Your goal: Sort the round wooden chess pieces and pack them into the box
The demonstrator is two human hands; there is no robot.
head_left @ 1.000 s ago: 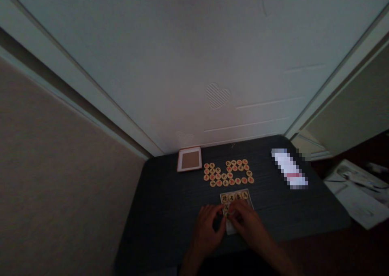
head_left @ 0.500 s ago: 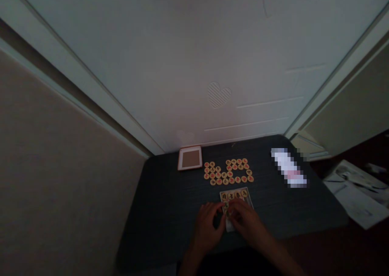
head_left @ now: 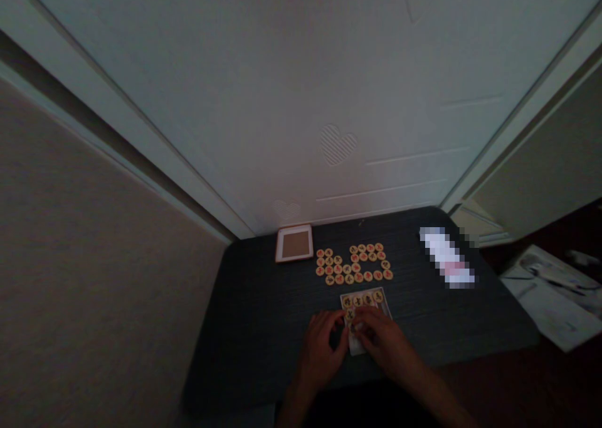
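A small white box (head_left: pixel 358 347) lies at the near side of the table, with a row of round Chinese chess pieces (head_left: pixel 367 299) along its far end. One more piece (head_left: pixel 350 315) sits below that row at the left. My left hand (head_left: pixel 323 347) is curled against the box's left edge, its thumb and index fingertips on the rim. Over the box, my right hand (head_left: pixel 383 340) pinches a Chinese chess piece (head_left: pixel 355 328), which its fingers partly cover. Beyond the box, several loose pieces (head_left: pixel 348 278) with red or dark characters lie flat in uneven rows.
A box lid (head_left: pixel 295 244) with a brown inside and pale rim lies at the back left of the dark table (head_left: pixel 263 315). A pixelated pale object (head_left: pixel 446 258) is at the right. Behind stands a white panel (head_left: pixel 282 133); papers (head_left: pixel 550 302) lie beyond the table's right edge.
The view has shifted very slightly. Both hands stay at the box, and my right fingers have moved only a little at the piece. The loose pieces have not moved.
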